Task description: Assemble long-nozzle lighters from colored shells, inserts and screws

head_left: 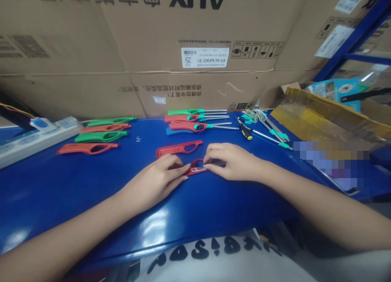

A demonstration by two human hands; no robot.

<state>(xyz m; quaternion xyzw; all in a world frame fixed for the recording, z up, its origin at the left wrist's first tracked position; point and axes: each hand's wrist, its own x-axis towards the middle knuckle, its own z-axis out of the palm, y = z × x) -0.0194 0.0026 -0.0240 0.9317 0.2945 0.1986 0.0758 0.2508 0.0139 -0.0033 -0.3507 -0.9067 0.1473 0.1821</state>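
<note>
Between my hands lies a red lighter shell half (198, 172) on the blue table, its inside facing up with a thin white wire in it. My left hand (155, 177) is closed on the shell's left end, thumb and fingers pressed to it. At the other end my right hand (233, 161) is closed, its thumb and fingertips at the wire and the shell's edge. A dark rod-like part (220, 163) shows under its fingers; its kind is unclear. Just behind, another red shell half (179, 148) rests apart from both hands.
Green and red lighter shells (100, 137) lie at the left near a white power strip (39, 137). Lighters with metal tubes (197, 118) lie at the back. Right of them are a black-yellow screwdriver (245, 132), loose tubes (269, 127) and a taped cardboard box (324, 115). Cardboard (137, 41) walls the back.
</note>
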